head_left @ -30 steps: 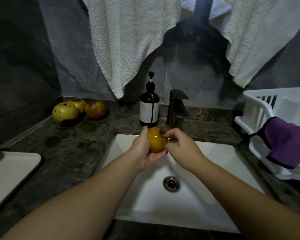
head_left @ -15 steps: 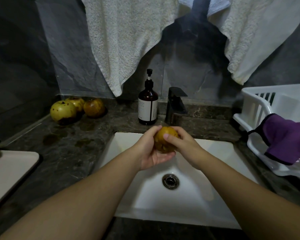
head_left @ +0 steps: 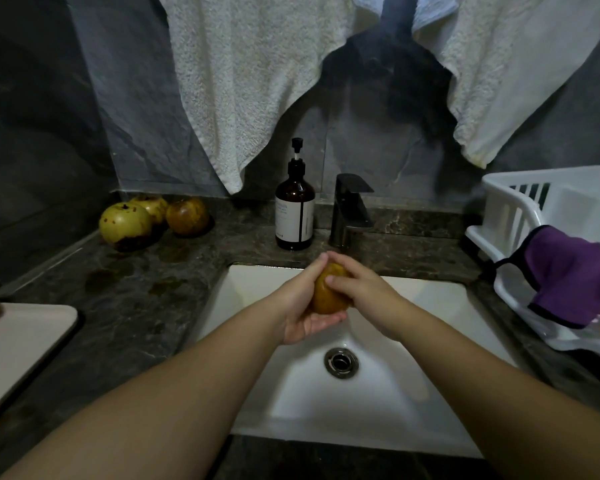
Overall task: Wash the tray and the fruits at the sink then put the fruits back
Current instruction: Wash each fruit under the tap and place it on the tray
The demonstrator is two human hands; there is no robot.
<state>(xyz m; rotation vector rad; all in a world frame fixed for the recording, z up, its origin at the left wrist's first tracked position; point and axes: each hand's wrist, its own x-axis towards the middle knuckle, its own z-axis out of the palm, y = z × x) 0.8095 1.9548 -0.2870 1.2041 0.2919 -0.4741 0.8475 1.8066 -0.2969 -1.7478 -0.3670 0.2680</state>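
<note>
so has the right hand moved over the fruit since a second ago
Yes. The right hand has slid from the fruit's right side over its top, toward the left hand, judged against the drain.

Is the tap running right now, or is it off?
Cannot tell for sure. No stream shows beneath the faucet, but both hands hold the fruit right under its spout, hiding that spot, and the picture is dim.

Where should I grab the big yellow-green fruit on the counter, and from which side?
Cup the yellow-green fruit around its round upper half, coming from above and the front-right. The wall and two other fruits crowd its back and right; its underside looks dark, possibly soft.
</note>
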